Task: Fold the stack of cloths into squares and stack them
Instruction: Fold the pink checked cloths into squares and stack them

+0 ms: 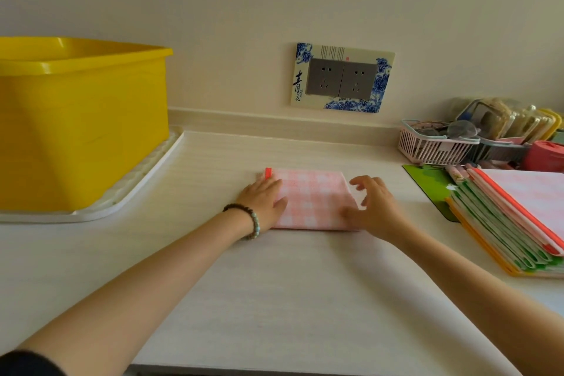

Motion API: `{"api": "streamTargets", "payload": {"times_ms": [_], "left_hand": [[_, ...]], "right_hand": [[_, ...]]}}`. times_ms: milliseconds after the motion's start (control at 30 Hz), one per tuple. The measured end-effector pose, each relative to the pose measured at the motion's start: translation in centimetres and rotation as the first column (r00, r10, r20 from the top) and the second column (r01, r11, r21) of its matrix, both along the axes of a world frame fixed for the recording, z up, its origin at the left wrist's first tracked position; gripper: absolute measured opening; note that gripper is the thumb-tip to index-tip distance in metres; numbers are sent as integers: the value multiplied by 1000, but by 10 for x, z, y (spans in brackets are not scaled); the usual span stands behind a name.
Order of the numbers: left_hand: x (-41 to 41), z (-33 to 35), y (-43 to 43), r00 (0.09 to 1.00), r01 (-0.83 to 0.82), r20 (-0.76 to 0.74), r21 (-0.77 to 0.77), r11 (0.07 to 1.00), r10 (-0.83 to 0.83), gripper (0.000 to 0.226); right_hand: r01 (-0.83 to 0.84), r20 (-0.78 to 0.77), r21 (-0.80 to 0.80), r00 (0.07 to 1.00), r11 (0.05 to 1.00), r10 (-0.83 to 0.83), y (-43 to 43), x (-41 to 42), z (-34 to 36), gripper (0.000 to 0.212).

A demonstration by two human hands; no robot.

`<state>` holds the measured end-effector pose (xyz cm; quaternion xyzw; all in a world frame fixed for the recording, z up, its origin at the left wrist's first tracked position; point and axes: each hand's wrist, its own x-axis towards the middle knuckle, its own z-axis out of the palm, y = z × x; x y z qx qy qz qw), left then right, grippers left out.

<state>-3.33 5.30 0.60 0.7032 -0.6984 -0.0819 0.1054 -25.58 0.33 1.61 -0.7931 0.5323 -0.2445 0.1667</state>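
pink checked cloth (314,198) folded, flat on white counter (274,284), straight below wall socket (341,78). left hand (262,201) flat on its left edge; right hand (375,207) at right edge, fingers loosely arched, gripping nothing. cloth stack (512,223) lower-right of socket, yellow tub (82,125) left.

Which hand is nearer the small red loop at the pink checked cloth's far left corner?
Left. The left hand lies flat on the pink checked cloth, fingertips beside the small red loop; the right hand is at the cloth's opposite right edge.
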Motion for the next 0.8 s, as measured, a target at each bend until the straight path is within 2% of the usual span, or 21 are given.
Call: {"api": "streamTargets", "payload": {"times_ms": [133,267,433,533,700,800], "left_hand": [[-3,-7,-1,998,-11,54,61,998,8,56],[-5,-6,-1,995,-20,97,40,999,16,54],[-6,-5,-1,994,-24,107,61,998,17,55],[-4,-5,-2,991,-23,136,66,998,14,56],[-2,0,-3,987,-20,163,94,995,4,57],[-4,12,-13,982,-57,180,46,997,48,47]], "right_hand": [[-126,-105,-184,989,975,108,8,31,3,45],[-194,-288,-126,946,973,151,-2,74,-3,47],[-229,-415,43,881,972,226,-11,91,-16,49],[-238,-424,62,873,969,241,-16,81,-21,52],[-123,-463,49,877,991,132,-30,49,-23,63],[-107,-449,65,885,992,125,-33,42,-24,64]]}}
